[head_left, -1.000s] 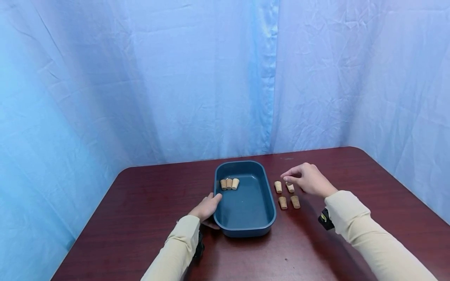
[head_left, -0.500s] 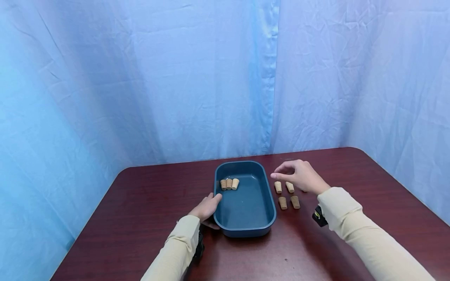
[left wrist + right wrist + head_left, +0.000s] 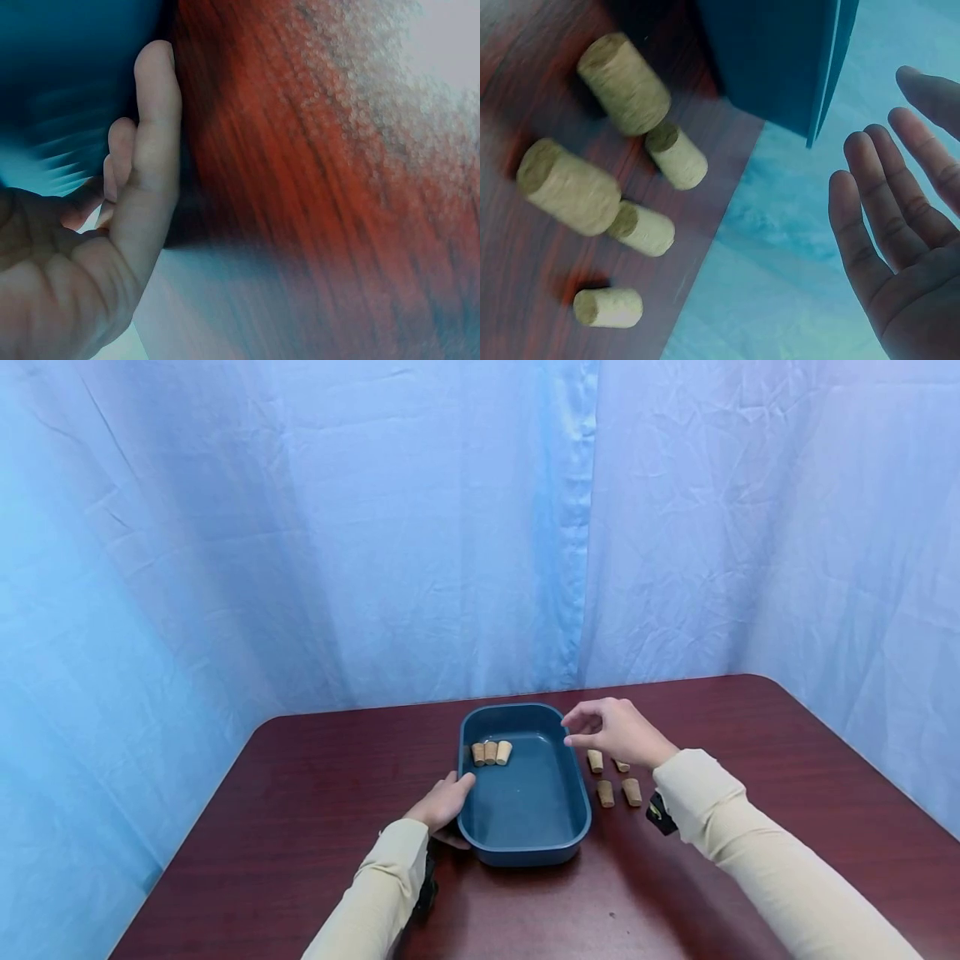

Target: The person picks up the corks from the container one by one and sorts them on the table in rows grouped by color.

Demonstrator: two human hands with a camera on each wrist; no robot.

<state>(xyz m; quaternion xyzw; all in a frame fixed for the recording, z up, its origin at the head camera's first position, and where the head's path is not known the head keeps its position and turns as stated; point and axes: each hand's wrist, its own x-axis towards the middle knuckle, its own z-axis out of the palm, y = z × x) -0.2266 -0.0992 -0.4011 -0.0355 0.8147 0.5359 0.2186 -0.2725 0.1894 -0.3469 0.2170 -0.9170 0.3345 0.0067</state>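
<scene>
Against the left side of the deep blue tray (image 3: 522,856) is my left hand (image 3: 442,802). Its thumb lies over the rim, while its fingers (image 3: 157,112) press along the outside wall. Three cork stoppers (image 3: 491,753) sit side by side inside the tray, near its left wall. Over the tray's right rim hovers my right hand (image 3: 618,732), thumb and fingers apart. The right wrist view shows the spread fingers (image 3: 866,169) with nothing between them. Below and beside this hand, several more tapered corks (image 3: 632,792) lie on the table; the hand partly hides them in the head view.
The dark red wooden table (image 3: 337,760) has rounded far corners. Pale blue curtains (image 3: 420,527) hang behind it and along both sides. A black wrist device (image 3: 660,814) sits under the right cuff.
My right hand has moved left from over the corks on the table to the tray's right rim, its fingers spreading apart. My left hand and the corks have stayed put.
</scene>
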